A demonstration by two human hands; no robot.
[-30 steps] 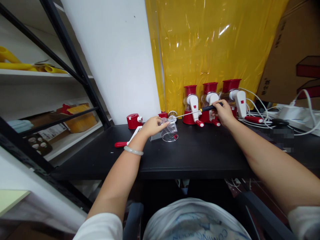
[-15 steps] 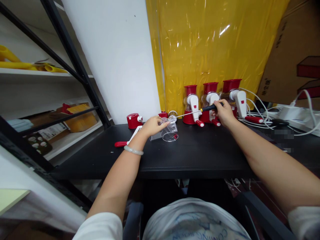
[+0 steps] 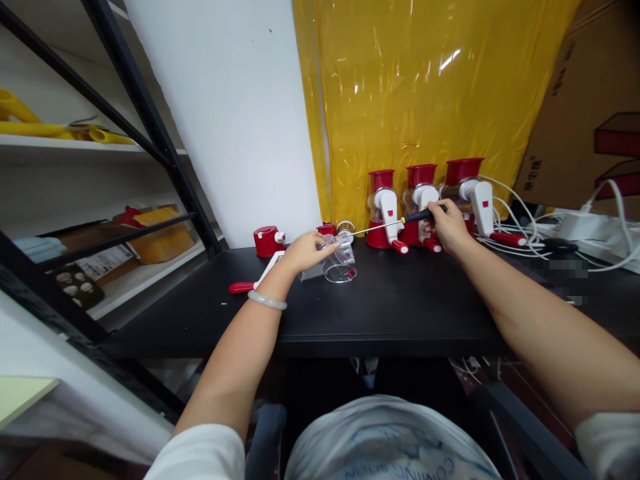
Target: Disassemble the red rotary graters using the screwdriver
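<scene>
- Clear plastic housing (image 3: pixel 339 262) lies on its side on the black table (image 3: pixel 390 313), near the back edge, with the left hand (image 3: pixel 306 252) closed around its left end.
- Right hand (image 3: pixel 449 223) is wrapped tight on the black handle of a screwdriver (image 3: pixel 395 223), whose shaft slants left so the tip meets the housing's top.
- Three red-and-white grinders (image 3: pixel 423 203) stand just behind, before a yellow plastic sheet (image 3: pixel 415 87); white cables (image 3: pixel 520 230) lie to the right.

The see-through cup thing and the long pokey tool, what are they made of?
The clear housing under the left hand looks like glossy transparent plastic: you see the table through it. The screwdriver in the right hand has a thin shiny shaft, likely metal, and a black handle, probably plastic or rubber.
</scene>
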